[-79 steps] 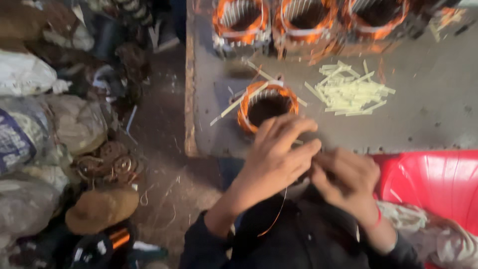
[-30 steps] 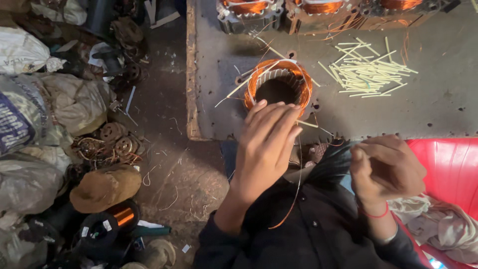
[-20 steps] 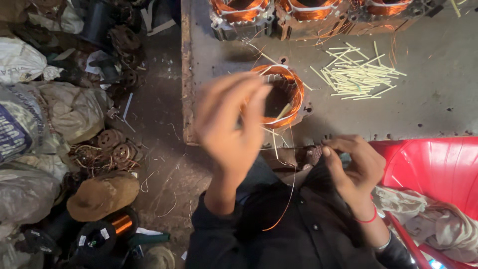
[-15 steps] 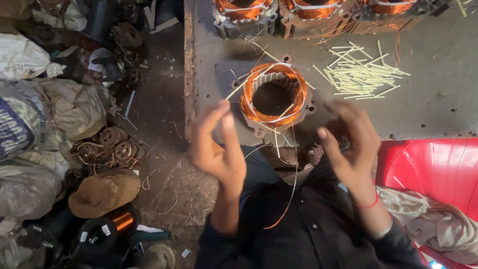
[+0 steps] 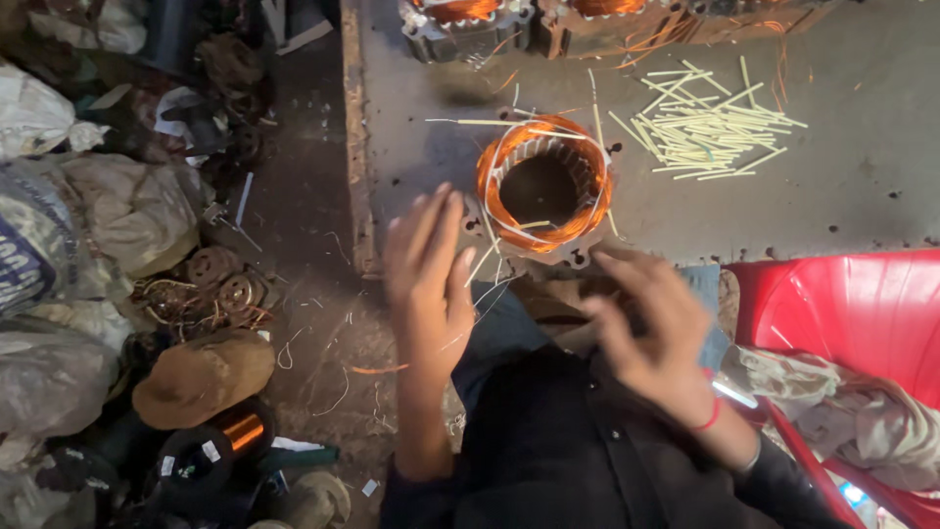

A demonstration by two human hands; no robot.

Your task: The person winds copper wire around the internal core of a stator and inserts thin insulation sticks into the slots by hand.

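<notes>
Grey workbench (image 5: 783, 211) carries round copper-wound stator (image 5: 544, 186); left hand (image 5: 428, 279) and right hand (image 5: 646, 328), both empty with fingers spread, should draw thin wire gently.

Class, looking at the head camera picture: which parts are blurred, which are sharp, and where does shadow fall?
Head view: the right hand is smeared by motion blur, the left hand slightly soft; the copper-wound stator and pale sticks on the table look sharp; the cluttered floor at left lies in dim shadow.

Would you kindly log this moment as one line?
left hand: open, empty | right hand: open, blurred | stator: on bench, untouched
</notes>
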